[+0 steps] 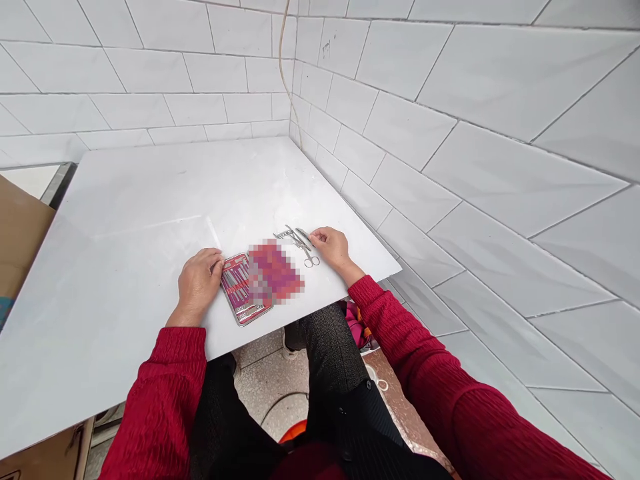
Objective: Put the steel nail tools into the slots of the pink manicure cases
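An unfolded manicure set case [247, 315] lies on the white table, its left side holding several slim metal tools in loops. Its right half is pixelated, so what is there cannot be made out. At the case's upper left edge, my left hand [200, 283] is closed, with thumb and fingertips on the rim. To the right of the case, my right hand [333, 247] pinches the end of a metal nail clipper [303, 238] close to the tabletop. Small scissors [311, 261] and other metal tools [285, 233] lie loosely together beside it.
The white table [150, 193] reaches back to tiled walls [425, 133] behind and on the right. A cable [281, 60] hangs down the corner. At the far left stands a cardboard box [23, 233]. Below the front edge are my legs and an orange-rimmed object [293, 431].
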`<state>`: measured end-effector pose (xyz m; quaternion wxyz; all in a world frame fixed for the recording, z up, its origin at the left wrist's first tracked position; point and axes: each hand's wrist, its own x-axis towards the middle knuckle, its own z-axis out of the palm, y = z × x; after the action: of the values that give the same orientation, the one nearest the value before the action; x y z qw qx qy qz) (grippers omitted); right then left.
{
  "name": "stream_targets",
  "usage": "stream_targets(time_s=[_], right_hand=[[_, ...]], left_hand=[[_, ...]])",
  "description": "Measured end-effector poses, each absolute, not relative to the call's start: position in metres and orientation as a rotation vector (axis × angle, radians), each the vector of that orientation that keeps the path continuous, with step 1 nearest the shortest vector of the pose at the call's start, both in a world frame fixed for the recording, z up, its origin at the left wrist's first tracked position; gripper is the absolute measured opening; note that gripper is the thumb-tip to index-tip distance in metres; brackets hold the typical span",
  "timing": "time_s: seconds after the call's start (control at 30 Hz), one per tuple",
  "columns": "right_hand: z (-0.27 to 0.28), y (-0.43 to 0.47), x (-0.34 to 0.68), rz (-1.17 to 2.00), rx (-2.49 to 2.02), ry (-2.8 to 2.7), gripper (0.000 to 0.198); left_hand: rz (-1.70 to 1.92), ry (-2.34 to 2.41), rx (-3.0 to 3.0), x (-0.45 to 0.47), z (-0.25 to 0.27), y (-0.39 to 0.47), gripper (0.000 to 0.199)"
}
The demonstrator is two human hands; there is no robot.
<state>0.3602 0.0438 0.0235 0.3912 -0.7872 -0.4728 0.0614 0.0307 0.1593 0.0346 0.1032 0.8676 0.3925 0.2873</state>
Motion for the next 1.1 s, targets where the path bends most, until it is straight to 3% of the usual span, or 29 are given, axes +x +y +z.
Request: stream_targets(time_s=[0.4, 0.6, 0.77, 1.1], right_hand=[[0.021, 0.044, 0.364, 0.163, -1.922, -1.004, 0.015], [0.017, 0.044, 0.360, 0.095, -1.887, -1.210, 0.010], [0.016, 0.044, 0.362, 0.132, -1.782, -1.274, 0.019], [0.028, 0.044, 0.358, 0.181, -2.120, -1.232, 0.013]], left_hand=[[0.823, 1.172, 2.569, 0.030, 0.038, 0.157, 0.033], [0.824, 1.184, 2.572, 0.030, 0.038, 0.156, 0.032], [0.824, 1.191, 2.578, 0.030, 0.038, 0.156, 0.031], [0.859, 1.161, 2.577, 0.029, 0.036, 0.157, 0.029]])
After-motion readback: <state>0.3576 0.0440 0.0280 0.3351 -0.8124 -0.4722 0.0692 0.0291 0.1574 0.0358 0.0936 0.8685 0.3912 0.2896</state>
